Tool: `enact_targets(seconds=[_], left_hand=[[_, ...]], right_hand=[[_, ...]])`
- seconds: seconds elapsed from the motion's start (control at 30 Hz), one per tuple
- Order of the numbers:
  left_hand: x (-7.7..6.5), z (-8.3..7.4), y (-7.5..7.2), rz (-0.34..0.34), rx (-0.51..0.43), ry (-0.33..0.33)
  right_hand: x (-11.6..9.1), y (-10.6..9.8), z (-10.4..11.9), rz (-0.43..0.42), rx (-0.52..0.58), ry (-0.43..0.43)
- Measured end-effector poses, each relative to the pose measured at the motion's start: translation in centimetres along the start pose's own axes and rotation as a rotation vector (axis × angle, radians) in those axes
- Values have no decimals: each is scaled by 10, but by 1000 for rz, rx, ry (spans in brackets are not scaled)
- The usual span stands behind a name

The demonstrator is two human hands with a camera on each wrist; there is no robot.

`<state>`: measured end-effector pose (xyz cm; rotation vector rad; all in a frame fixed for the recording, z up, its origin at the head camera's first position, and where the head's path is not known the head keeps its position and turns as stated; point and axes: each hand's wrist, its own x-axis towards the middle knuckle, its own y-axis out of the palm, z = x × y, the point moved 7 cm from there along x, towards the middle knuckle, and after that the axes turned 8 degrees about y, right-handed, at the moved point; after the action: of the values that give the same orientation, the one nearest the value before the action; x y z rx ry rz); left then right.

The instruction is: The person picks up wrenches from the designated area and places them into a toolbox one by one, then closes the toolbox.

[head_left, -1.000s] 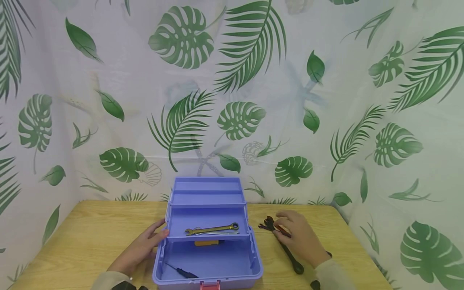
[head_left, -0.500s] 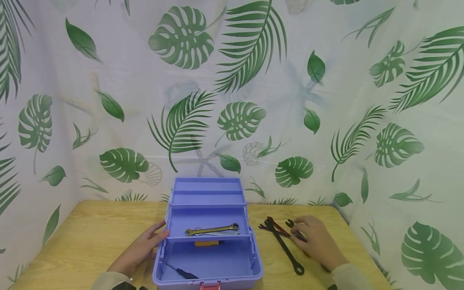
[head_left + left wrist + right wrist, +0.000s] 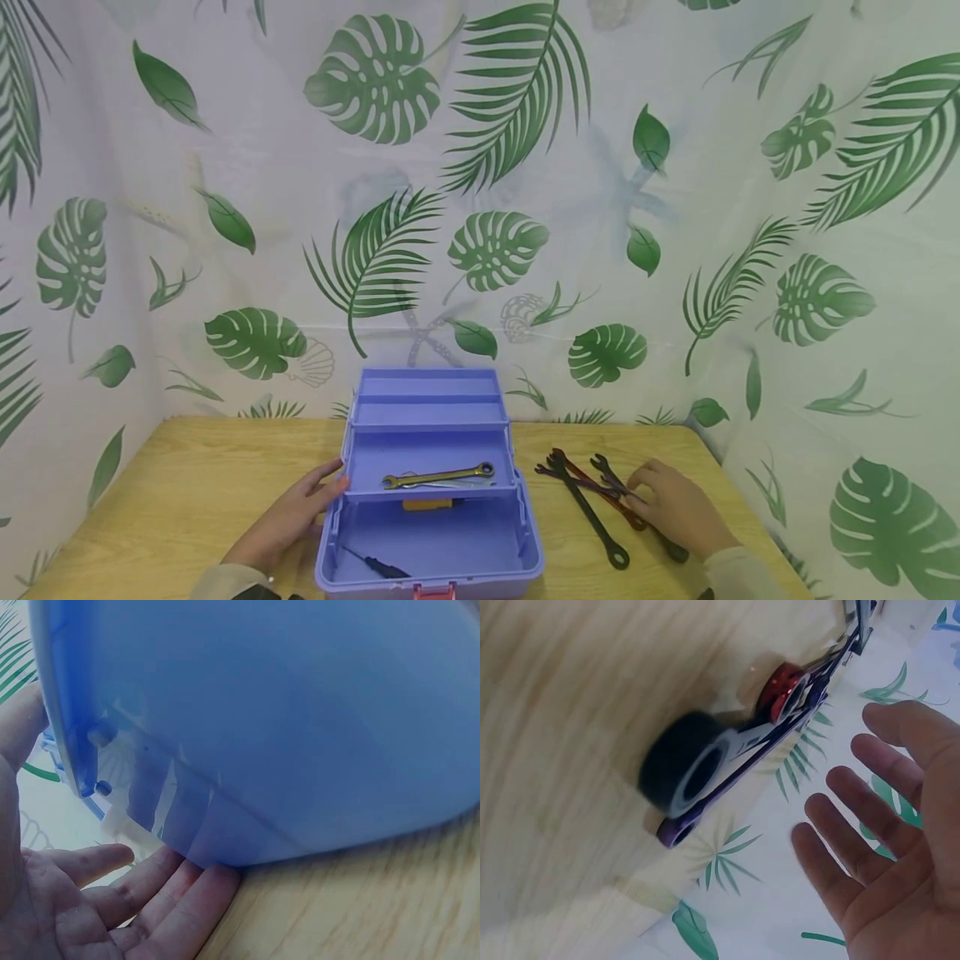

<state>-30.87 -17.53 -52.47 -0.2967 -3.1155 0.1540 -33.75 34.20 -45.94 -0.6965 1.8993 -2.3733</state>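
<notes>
A blue toolbox [image 3: 427,537] stands with its tiered trays raised. My left hand [image 3: 296,512] is at its left side, thumb on the tray's edge, with loosely straight fingers [image 3: 161,892] against the outer wall. A golden combination wrench [image 3: 438,475] lies in the lower tray over a silver tool. My right hand [image 3: 678,508] hovers at the pile right of the box, fingers extended in the right wrist view and around nothing. The pile has a long black wrench [image 3: 592,512], a red wrench [image 3: 784,690], a purple wrench [image 3: 676,829] and another black wrench [image 3: 682,765].
Inside the box's bottom are a black-handled screwdriver [image 3: 385,567] and a yellow-handled tool [image 3: 427,503] partly under the tray. A red latch [image 3: 435,591] marks the box's front. A leaf-patterned curtain [image 3: 420,250] hangs behind the wooden table [image 3: 202,483].
My right hand has moved right and toward the front edge, away from the crossed wrenches, leaving more of them uncovered. The left hand and the toolbox hold their place.
</notes>
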Motion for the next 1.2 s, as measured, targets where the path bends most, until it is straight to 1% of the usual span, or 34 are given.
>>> enact_targets(seconds=[0.03,0.1,0.23,0.33,0.47,0.63,0.77,0.93,1.0,1.2], left_hand=[[0,0,0,0,4,0],[0,1,0,-2,5,-2],[0,2,-1,-13,11,-7],[0,3,-1,-17,14,-14],[0,3,-1,-21,15,-25],[1,3,0,-11,5,-18],[1,3,0,-1,-6,-10],[2,3,0,1,-6,-6],[2,3,0,1,-4,-7],[1,3,-1,-5,0,-11]], right_hand=[[-1,1,-3,36,-4,48],[-2,2,-7,91,-2,109],[-4,5,-15,181,18,184],[-5,10,-25,240,41,226],[-7,12,-36,278,67,275],[-8,12,-40,309,109,324],[-9,13,-42,314,108,314],[-12,12,-47,274,63,261],[-14,12,-50,267,57,253],[-20,15,-62,291,32,269]])
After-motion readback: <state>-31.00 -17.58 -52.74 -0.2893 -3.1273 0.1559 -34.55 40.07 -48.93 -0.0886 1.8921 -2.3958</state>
